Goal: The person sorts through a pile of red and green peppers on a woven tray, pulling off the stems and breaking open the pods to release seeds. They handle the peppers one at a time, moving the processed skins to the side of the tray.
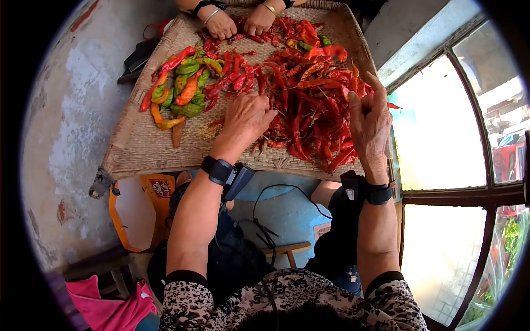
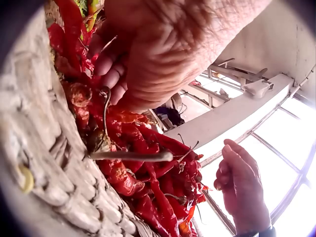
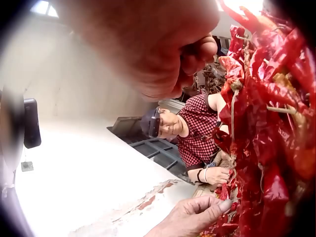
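My left hand [image 1: 248, 115] is low over the woven tray [image 1: 146, 144], its fingers curled down among red peppers. In the right wrist view, the left thumb and forefinger [image 3: 200, 215] pinch a bit of red pepper. My right hand [image 1: 372, 121] is raised over the right side of the heap of dried red peppers [image 1: 309, 110]. Its thumb and forefinger stand apart, the other fingers bend inward, and nothing shows between them. The left wrist view shows this hand [image 2: 242, 190] beyond the heap [image 2: 158, 197].
Green and orange peppers [image 1: 187, 83] lie on the tray's left side. Across the tray, another person's two hands [image 1: 221, 25] handle red peppers. A window [image 1: 441, 127] is at the right, a wall [image 1: 72, 138] at the left, and an orange box [image 1: 157, 204] under the tray.
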{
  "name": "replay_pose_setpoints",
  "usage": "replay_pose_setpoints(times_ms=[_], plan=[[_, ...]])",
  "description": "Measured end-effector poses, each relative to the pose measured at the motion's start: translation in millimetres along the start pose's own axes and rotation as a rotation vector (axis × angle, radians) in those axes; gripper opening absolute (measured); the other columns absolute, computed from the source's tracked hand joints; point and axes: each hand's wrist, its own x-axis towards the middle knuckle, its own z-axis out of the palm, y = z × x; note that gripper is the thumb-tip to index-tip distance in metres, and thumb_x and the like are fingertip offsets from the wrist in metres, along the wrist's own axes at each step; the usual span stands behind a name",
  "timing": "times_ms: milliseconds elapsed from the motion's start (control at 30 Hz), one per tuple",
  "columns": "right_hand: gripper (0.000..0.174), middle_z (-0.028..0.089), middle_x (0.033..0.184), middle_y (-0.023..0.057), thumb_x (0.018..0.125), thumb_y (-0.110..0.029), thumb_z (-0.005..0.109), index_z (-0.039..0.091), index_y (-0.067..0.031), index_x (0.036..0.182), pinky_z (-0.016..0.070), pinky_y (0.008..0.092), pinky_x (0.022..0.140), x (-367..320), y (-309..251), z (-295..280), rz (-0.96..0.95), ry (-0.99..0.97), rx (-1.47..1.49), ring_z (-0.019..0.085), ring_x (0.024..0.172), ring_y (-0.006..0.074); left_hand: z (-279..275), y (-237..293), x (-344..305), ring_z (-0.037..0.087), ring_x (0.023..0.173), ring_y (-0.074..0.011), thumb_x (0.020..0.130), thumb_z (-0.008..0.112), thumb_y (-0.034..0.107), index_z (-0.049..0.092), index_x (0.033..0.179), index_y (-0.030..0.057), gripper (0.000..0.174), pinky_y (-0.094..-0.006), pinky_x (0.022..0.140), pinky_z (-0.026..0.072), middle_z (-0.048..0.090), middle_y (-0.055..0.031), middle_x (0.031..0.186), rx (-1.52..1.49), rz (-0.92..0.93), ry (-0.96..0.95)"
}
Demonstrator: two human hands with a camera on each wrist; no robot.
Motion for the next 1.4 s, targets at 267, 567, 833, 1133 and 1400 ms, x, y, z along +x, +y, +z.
replay_pose_setpoints(times_ms=[267,567,833,1133,1400], plan=[[0.016,0.068,0.085,0.0133,0.088,-0.014,0.066,0.064,-0.0041,0.101,0.0536,0.0389,0.062,-29,-31,42,-0.229,-0.42,0.157,0.068,0.073,0.031,7,6,4,0.063,0.089,-0.0335,0.08,0.07,0.021,0.067,0.084,0.0019,0.02,-0.0441,0.079,0.0495,0.066,-0.015,0.089,0.109,-0.097,-0.148],[0.022,0.066,0.075,0.0186,0.088,-0.019,0.067,0.063,-0.0026,0.101,0.0529,0.0419,0.061,-29,-34,46,-0.08,-0.468,0.213,0.067,0.071,0.0358,-22,14,-1,0.065,0.074,-0.0231,0.083,0.067,0.015,0.063,0.083,-0.0003,0.016,-0.0355,0.066,0.0498,0.066,-0.01,0.079,-0.548,-0.078,0.06],[0.022,0.065,0.071,0.0198,0.088,-0.017,0.068,0.062,0.0003,0.1,0.0518,0.0417,0.06,-28,-33,49,-0.052,-0.467,0.249,0.067,0.07,0.036,-22,16,-5,0.05,0.069,-0.0053,0.09,0.064,0.019,0.061,0.088,0.0026,0.017,-0.0234,0.063,0.0417,0.058,0.0024,0.076,-0.757,-0.022,0.131],[0.026,0.064,0.067,0.0188,0.087,-0.019,0.07,0.062,0.0012,0.101,0.0497,0.0403,0.056,-28,-42,50,0.052,-0.479,0.478,0.065,0.062,0.0337,-27,10,-5,0.051,0.076,-0.0045,0.094,0.064,0.022,0.061,0.093,0.008,0.014,-0.0222,0.073,0.0437,0.057,0.0047,0.083,-1.253,-0.132,0.025],[0.019,0.057,0.061,0.0188,0.09,-0.016,0.066,0.062,0.0029,0.088,0.0455,0.0389,0.054,-30,-35,50,-0.03,-0.468,0.305,0.057,0.055,0.0314,-35,16,-5,0.053,0.075,-0.0061,0.094,0.062,0.02,0.06,0.093,0.0062,0.014,-0.0231,0.073,0.046,0.059,0.0023,0.081,-1.382,-0.093,0.226]])
